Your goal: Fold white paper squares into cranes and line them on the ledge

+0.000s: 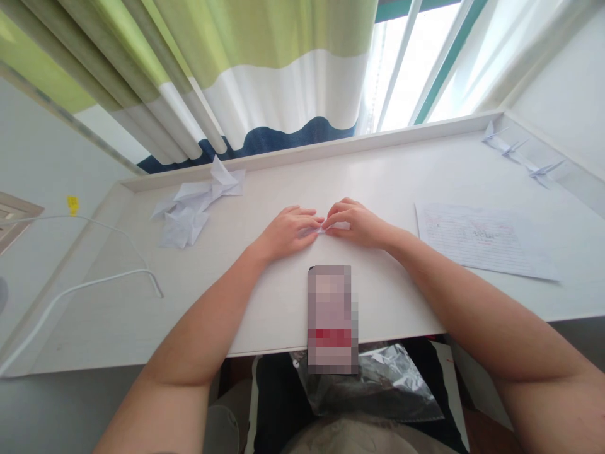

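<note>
My left hand (288, 230) and my right hand (354, 222) meet at the middle of a white desk (265, 302). Between their fingertips lies a small folded piece of white paper (326, 228), mostly covered by the fingers. The left hand's fingers lie flat and press on the paper. The right hand's fingers are curled and pinch its edge. A phone (332, 318) lies just in front of the hands and hangs over the desk's near edge.
A heap of crumpled and folded white paper (193, 205) lies at the back left. A lined sheet (482, 239) lies on the right. Folded paper cranes (517, 151) line the right back ledge. A white cable (94, 284) curves over the left side. Curtains hang behind.
</note>
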The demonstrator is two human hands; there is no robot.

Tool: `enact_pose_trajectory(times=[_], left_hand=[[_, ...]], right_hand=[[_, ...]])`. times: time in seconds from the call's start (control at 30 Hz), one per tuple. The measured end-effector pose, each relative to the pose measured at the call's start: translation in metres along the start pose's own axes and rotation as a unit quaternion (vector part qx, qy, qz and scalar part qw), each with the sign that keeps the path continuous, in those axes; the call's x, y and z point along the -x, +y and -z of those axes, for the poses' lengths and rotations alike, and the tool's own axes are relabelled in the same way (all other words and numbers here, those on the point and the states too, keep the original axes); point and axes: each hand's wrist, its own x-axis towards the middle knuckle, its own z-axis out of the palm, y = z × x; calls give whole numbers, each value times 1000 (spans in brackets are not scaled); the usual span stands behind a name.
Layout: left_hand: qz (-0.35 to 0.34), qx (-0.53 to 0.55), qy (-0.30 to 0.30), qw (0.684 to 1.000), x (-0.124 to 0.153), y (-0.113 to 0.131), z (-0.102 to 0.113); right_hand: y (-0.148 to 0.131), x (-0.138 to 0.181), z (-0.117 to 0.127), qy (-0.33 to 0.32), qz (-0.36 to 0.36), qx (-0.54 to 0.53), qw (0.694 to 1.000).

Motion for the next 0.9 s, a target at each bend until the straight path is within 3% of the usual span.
enact_pose_trajectory(times=[0.6,0.9], left_hand=[[-12,22,77,997,-3,-9,-15],[24,36,105,993,-5,-9,-20]], right_hand=[[-5,-7,-9,6,-18,14,1000],[-5,-9,-11,38,-45,18,998]])
